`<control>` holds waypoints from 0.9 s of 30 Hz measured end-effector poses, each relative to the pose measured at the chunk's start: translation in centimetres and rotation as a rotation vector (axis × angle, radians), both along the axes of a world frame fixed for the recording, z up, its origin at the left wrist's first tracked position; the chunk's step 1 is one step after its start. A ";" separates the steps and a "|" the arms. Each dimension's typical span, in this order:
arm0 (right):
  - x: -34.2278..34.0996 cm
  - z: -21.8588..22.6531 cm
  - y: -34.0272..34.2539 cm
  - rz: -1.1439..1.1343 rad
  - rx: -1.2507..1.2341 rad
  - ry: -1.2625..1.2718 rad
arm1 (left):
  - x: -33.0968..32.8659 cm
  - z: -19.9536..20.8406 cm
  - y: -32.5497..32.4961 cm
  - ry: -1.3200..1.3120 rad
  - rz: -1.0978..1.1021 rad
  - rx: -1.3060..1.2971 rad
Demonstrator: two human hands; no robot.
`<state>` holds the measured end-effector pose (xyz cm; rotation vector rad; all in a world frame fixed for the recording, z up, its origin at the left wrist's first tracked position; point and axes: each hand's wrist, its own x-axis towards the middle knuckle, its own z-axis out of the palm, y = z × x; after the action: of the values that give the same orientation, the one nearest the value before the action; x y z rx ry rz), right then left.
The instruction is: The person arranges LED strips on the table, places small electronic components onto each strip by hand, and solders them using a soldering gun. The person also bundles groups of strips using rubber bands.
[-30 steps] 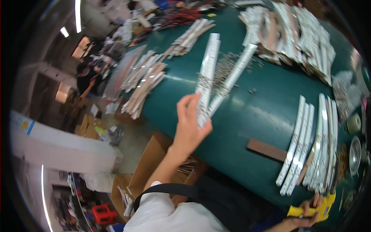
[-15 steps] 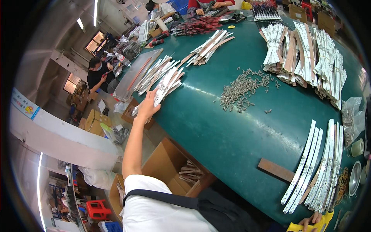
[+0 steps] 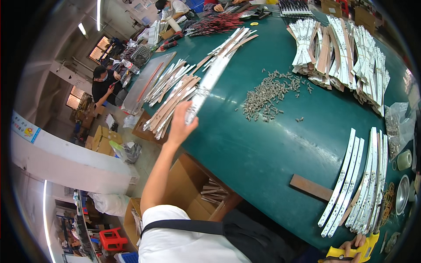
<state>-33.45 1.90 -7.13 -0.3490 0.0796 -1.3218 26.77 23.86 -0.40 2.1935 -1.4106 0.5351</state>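
The long white strip of circuit board with small parts along it (image 3: 205, 90) lies over the left part of the dark green table (image 3: 263, 149), its near end pinched in the left hand (image 3: 180, 122), whose fingers close on it. Its long axis runs from that hand up and to the right, the far end pointing toward the loose fan of similar white and brown strips (image 3: 230, 41). Just left of it sits a heap of brown and white strips (image 3: 169, 98).

The step in hand looks like moving one strip at the stack's edge; any next move calls for keeping so long and thin a piece level so it does not sag or snag.

The right hand (image 3: 351, 250), at the lower edge, seems wrapped round a yellow tool handle (image 3: 357, 253), though the rim distorts it. Beside it lie curved white strips (image 3: 359, 179); a pile of small grey screws (image 3: 267, 94) sits mid-table.
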 end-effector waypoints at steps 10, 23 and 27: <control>0.3 -0.4 0.0 -0.095 0.009 0.078 | -1.8 0.6 -3.0 0.052 0.196 0.349; 0.2 0.3 0.5 -0.199 0.040 0.151 | -1.7 -1.9 -8.9 -0.070 0.033 0.070; 0.1 0.4 0.7 -0.215 0.038 0.145 | -2.7 -2.7 -11.2 0.017 -0.037 0.136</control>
<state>-33.40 2.55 -6.78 -0.4125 0.2701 -1.5037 24.10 12.70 -3.08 2.2667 -1.5156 0.4177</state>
